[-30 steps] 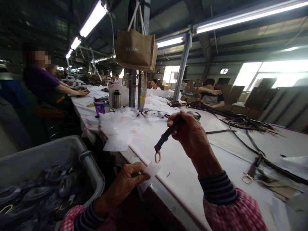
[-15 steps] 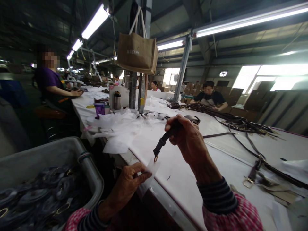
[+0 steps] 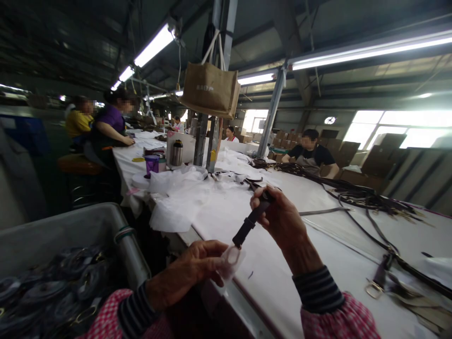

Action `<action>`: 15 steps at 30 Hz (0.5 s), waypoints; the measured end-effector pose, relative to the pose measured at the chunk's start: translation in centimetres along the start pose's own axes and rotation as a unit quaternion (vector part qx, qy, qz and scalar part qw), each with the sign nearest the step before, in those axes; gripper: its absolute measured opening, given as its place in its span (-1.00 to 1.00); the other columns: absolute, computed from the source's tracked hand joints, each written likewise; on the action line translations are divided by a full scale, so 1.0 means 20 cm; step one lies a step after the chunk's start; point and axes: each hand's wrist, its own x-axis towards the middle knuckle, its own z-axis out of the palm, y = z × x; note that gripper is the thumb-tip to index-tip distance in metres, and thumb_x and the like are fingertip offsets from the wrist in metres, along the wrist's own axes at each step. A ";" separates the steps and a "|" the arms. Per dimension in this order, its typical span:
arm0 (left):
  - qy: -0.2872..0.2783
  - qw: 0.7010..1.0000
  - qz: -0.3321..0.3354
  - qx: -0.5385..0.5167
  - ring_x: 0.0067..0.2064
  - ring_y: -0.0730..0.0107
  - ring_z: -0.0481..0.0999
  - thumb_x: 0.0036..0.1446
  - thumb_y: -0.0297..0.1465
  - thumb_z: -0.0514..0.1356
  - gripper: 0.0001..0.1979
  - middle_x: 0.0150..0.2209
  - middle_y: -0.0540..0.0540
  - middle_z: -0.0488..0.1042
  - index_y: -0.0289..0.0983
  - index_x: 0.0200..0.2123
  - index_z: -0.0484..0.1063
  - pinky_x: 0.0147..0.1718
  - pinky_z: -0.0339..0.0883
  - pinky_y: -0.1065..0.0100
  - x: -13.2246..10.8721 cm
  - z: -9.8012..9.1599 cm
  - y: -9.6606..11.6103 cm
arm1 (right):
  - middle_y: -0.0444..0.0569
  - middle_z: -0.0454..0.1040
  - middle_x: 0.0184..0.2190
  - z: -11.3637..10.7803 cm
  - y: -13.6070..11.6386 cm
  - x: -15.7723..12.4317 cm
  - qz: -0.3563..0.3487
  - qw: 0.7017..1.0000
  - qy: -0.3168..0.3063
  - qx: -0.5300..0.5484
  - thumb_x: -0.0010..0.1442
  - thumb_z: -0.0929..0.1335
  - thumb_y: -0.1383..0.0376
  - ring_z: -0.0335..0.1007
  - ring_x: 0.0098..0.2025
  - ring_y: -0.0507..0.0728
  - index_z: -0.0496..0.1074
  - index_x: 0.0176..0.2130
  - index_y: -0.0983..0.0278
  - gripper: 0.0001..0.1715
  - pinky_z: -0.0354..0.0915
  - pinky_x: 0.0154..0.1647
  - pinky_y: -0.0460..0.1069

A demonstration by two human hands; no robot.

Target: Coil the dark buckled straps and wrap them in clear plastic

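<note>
A dark leather strap (image 3: 246,228) hangs from my right hand (image 3: 281,220), whose fingers are closed round its upper part. At the strap's lower end, a metal clasp lies against a small translucent white wrapping sheet (image 3: 231,259). My left hand (image 3: 192,270) pinches that sheet between thumb and fingers, and the clasp shows faintly through it. Both hands are above the front edge of the white table (image 3: 278,282). The part of the strap inside my right palm is hidden.
On the left stands a grey bin (image 3: 132,249) holding several wrapped coiled straps (image 3: 52,287). Crumpled white sheets (image 3: 176,197) lie beyond my left hand. Dark straps (image 3: 370,197) spread over the table's right side. A brown bag (image 3: 211,89) hangs on a post; co-workers sit around.
The sheet has come up around the clasp at the strap's end. My right hand is slightly lower, and the view has shifted a little. A co-worker at left has leaned toward the table.
</note>
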 end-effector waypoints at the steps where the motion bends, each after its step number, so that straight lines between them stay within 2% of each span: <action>1: -0.010 1.000 -0.001 -0.020 -0.31 0.40 0.47 0.15 -0.22 0.39 -0.65 -0.30 -0.11 0.52 -0.32 -0.07 0.62 -0.27 0.42 0.39 0.00 0.00 0.01 | -0.05 0.45 -0.52 -0.01 0.01 0.00 0.005 1.000 -0.006 0.001 0.15 0.47 0.11 0.16 -0.60 -0.05 0.53 -0.37 0.34 -0.69 0.07 -0.71 -0.20; 4: -0.024 0.999 -0.009 -0.044 -0.34 0.42 0.44 0.16 -0.19 0.39 -0.65 -0.34 -0.11 0.49 -0.35 -0.13 0.64 -0.28 0.41 0.38 0.00 -0.02 0.01 | -0.05 0.45 -0.52 -0.03 0.02 0.01 0.007 1.000 -0.029 -0.009 0.18 0.45 0.11 0.14 -0.61 -0.04 0.54 -0.36 0.32 -0.69 0.04 -0.71 -0.19; 7: -0.013 0.999 -0.017 -0.047 -0.38 0.45 0.39 0.10 -0.16 0.42 -0.62 -0.37 -0.10 0.46 -0.36 -0.18 0.66 -0.32 0.34 0.42 0.00 -0.03 0.00 | -0.05 0.46 -0.53 -0.03 0.02 0.00 0.012 0.998 -0.047 -0.028 0.18 0.44 0.09 0.15 -0.64 -0.04 0.55 -0.37 0.32 -0.68 0.02 -0.71 -0.17; 11: -0.015 0.999 -0.029 -0.026 -0.43 0.48 0.30 0.05 -0.11 0.44 -0.62 -0.42 -0.07 0.46 -0.35 -0.29 0.67 -0.39 0.22 0.46 0.01 0.00 0.03 | -0.04 0.48 -0.54 -0.02 0.03 0.00 0.015 0.997 -0.042 -0.062 0.15 0.45 0.06 0.16 -0.66 -0.04 0.55 -0.38 0.33 -0.64 0.01 -0.69 -0.15; 15: -0.032 0.998 -0.008 0.054 -0.32 0.38 0.43 0.08 -0.22 0.40 -0.74 -0.37 -0.10 0.58 -0.32 -0.32 0.69 -0.20 0.26 0.40 0.01 0.01 0.08 | -0.04 0.47 -0.55 0.01 0.04 -0.01 0.017 0.995 -0.035 -0.091 0.10 0.49 0.04 0.19 -0.63 -0.03 0.55 -0.39 0.34 -0.61 0.03 -0.68 -0.15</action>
